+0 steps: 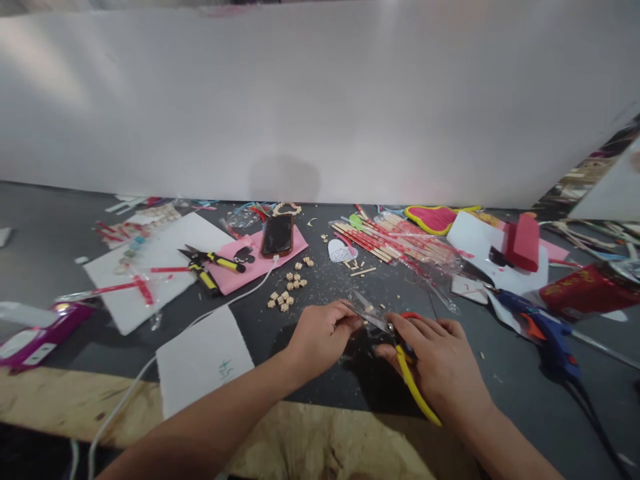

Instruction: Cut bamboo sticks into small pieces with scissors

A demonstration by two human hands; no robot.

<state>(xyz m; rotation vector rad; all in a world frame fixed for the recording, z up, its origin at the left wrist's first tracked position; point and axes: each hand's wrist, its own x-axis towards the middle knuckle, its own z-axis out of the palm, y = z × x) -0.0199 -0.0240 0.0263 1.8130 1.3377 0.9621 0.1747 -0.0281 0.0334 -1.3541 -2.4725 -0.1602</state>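
Observation:
My right hand [435,357] is wrapped round the handles of a pair of scissors [413,387], yellow and red, whose blades point left. My left hand [320,337] is closed in a pinch beside the blades. A small pale wooden piece shows at its fingertips, mostly hidden by them. Little light-coloured wooden clusters [285,297] lie on the dark table left of the blades. Beyond the hands are a short thin stick [363,272] and a white paper cutout [343,251] with drawn lines, among scattered tiny bits.
Red-and-pale chopsticks [370,243] in clear plastic lie behind. A phone [278,235] on pink paper [230,277], with a white cable [240,291], and yellow-black pliers [213,267] are left. A blue glue gun [545,333] and a red can [593,290] stand right. A white board [320,100] closes the back.

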